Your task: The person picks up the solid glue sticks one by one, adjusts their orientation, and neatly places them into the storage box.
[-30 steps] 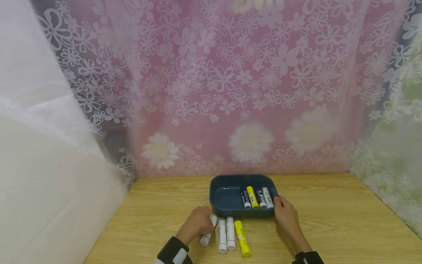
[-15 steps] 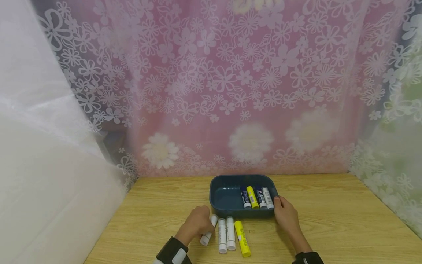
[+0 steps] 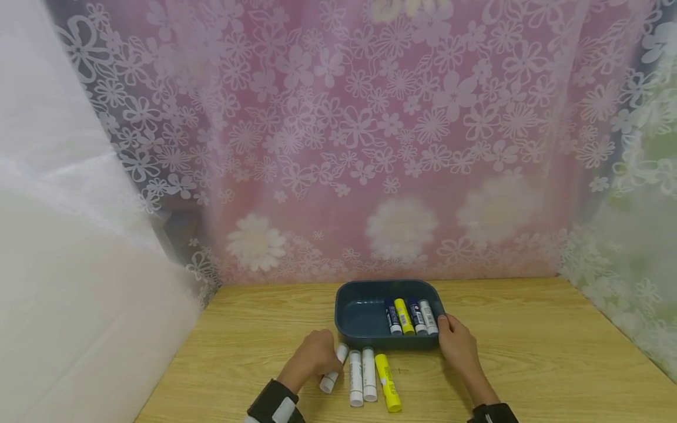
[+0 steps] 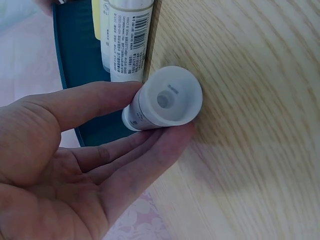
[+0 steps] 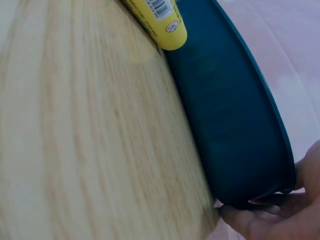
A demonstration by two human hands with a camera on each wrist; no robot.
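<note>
My left hand [image 3: 315, 357] pinches a white glue stick [image 3: 329, 382] between thumb and fingers, low over the table in front of the box. In the left wrist view the hollow base of this glue stick [image 4: 177, 92] faces the camera. To its right lie two white glue sticks [image 3: 356, 382] side by side and a yellow glue stick [image 3: 388, 385], slightly slanted. My right hand [image 3: 459, 346] grips the near right corner of the dark teal box [image 3: 354, 339], thumb at the rim and fingers underneath in the right wrist view. Several glue sticks [image 3: 404, 317] stand in a row inside, at the box's right side.
The wooden table [image 3: 534, 341] carries everything. A pink flowered curtain [image 3: 338, 147] hangs right behind the box, at the table's back edge. A white sheet [image 3: 79, 282] closes off the left side.
</note>
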